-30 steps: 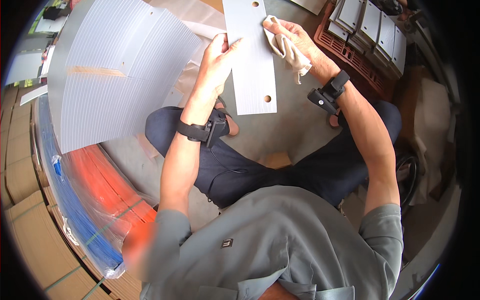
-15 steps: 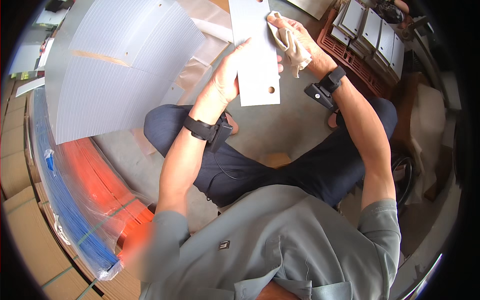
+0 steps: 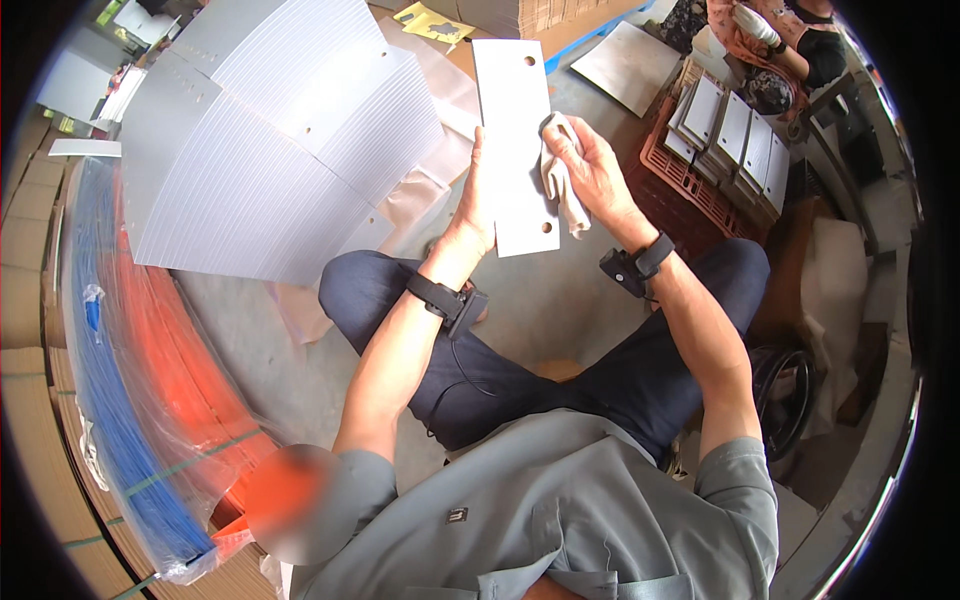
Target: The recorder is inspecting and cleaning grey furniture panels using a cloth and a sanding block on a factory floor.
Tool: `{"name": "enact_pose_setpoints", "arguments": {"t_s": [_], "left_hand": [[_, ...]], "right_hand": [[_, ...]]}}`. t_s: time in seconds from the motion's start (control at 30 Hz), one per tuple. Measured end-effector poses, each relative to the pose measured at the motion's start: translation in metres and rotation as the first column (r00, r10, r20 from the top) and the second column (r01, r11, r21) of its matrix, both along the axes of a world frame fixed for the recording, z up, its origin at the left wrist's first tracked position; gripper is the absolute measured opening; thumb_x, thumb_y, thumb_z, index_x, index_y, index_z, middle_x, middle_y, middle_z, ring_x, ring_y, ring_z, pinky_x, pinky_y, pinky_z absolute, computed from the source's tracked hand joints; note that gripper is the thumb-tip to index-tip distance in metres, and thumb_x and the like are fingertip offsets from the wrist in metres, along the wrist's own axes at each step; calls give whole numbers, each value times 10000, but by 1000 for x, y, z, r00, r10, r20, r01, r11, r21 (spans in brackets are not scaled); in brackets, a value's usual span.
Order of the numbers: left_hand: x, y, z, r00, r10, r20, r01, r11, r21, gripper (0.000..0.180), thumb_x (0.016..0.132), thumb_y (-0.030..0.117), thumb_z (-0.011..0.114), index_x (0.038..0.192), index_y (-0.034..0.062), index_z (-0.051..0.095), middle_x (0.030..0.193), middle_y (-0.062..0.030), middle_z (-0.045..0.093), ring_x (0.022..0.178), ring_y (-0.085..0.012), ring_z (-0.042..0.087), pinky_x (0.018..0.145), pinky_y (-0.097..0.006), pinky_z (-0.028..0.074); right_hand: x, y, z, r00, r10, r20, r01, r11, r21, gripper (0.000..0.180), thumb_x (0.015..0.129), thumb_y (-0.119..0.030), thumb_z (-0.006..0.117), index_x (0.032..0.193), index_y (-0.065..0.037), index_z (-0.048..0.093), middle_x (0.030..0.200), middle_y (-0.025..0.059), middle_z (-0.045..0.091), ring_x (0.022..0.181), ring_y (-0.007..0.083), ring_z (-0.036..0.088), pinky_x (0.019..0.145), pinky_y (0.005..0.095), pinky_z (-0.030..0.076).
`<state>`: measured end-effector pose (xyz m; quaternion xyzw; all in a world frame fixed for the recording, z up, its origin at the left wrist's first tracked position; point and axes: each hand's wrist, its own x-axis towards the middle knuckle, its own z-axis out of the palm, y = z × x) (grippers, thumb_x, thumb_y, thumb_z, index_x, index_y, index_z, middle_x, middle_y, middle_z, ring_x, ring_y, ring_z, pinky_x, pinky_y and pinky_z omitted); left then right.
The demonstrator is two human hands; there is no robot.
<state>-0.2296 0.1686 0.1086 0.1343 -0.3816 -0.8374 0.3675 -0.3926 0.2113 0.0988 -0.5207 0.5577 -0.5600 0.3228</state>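
Note:
A long white panel [image 3: 517,150] with a round hole near each end stands nearly upright in front of me, over my knees. My left hand [image 3: 474,205] grips its left edge, thumb pointing up along the side and the other fingers hidden behind it. At the right edge, my right hand [image 3: 590,172] is closed on a cream cloth [image 3: 562,180], which is bunched against the panel and hangs down below the fingers.
Large stacks of white sheets [image 3: 290,130] rise at the left, beside plastic-wrapped orange and blue strips [image 3: 180,370]. A red-brown crate [image 3: 690,185] at the right holds several white panels [image 3: 738,125]. Another person [image 3: 765,40] is at the far right; cardboard [image 3: 560,18] lies beyond.
The panel has come lower in the picture, and its far end now shows. My right hand with the cloth has slid down along its right edge. The view has shifted.

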Motion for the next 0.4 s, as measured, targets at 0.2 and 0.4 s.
{"name": "enact_pose_setpoints", "arguments": {"t_s": [0.2,0.4], "left_hand": [[7,-24,-17,993,59,101,-69,993,99,771,990,742,350,1408,102,452,1307,-92,560,1226,-255,559,1019,-439,492],[19,-99,-49,982,-39,186,-12,964,266,698,977,742,405,1273,119,514,1157,-89,592,1014,-202,629,817,-397,564]], "right_hand": [[15,19,8,795,42,-605,-55,998,-3,275,985,-213,607,1109,31,623,959,239,642,977,419,592,855,479,504],[-16,3,55,517,741,-428,-368,644,671,383,908,-212,645,1265,-77,687,1168,217,705,1067,349,687,939,389,533]]}}
